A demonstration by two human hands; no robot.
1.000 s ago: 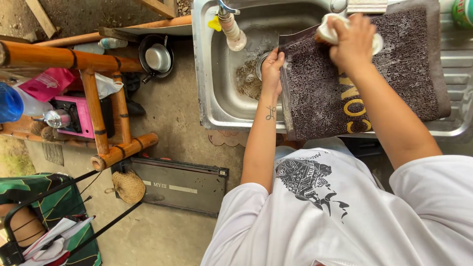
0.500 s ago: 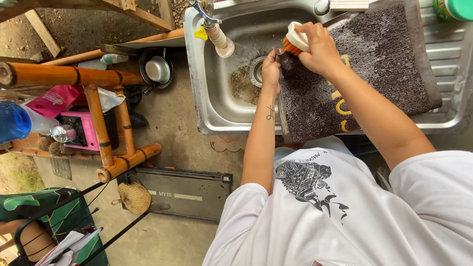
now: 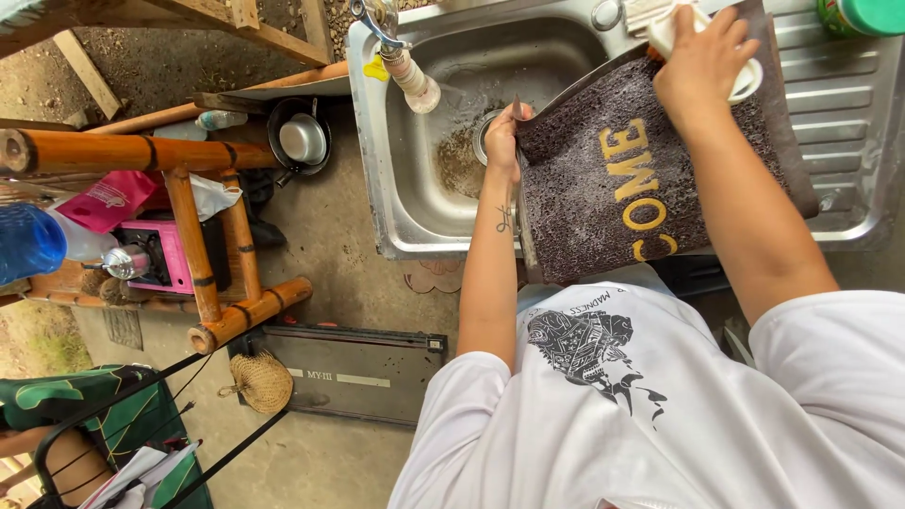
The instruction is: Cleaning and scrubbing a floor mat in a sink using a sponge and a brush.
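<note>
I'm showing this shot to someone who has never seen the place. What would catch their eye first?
Most striking is the dark doormat with yellow lettering, draped over the steel sink at top centre. The left hand grips its edge by the drain, and the right hand presses a white scrubbing brush on its far end. On the left stands an orange bamboo frame with a pink box behind it.

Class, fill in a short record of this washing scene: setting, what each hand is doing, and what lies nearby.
Setting: steel sink with tap
Left hand: grips the edge of a dark doormat with yellow letters
Right hand: presses a white scrub brush on the doormat's far end
Nearby: bamboo rack, small pot, woven fan
</note>
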